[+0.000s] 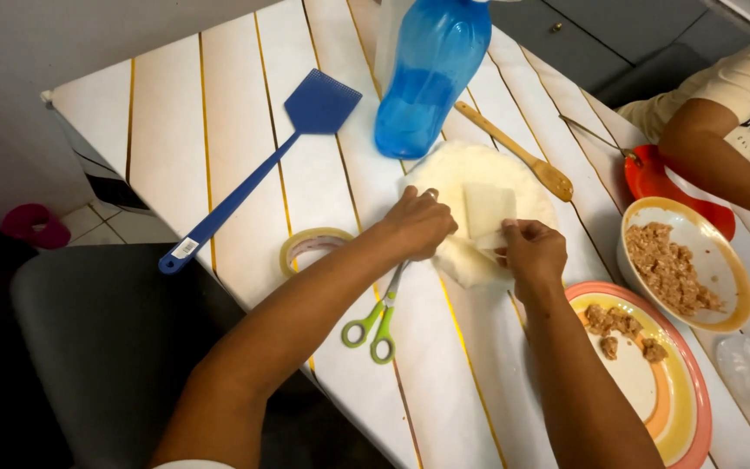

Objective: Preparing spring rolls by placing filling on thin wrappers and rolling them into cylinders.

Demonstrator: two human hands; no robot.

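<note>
single head-worn view, looking steeply down from above at striped table (219,130), close range; table runs diagonally across frame; floor visible at left edge.

Setting identified as a home dining or kitchen area. A table (219,130) covered with a striped white cloth is seen, set against a plain wall. Food is laid out on it: a bowl (722,260) of minced filling, a striped plate (679,382) with more portions, and a stack of thin white wrappers (470,174). Household items are noted alongside: a blue water bottle (427,69), a wooden spoon (518,152), a blue fly swatter (253,174), green-handled scissors (375,326). Tiled floor is visible at left.
</note>
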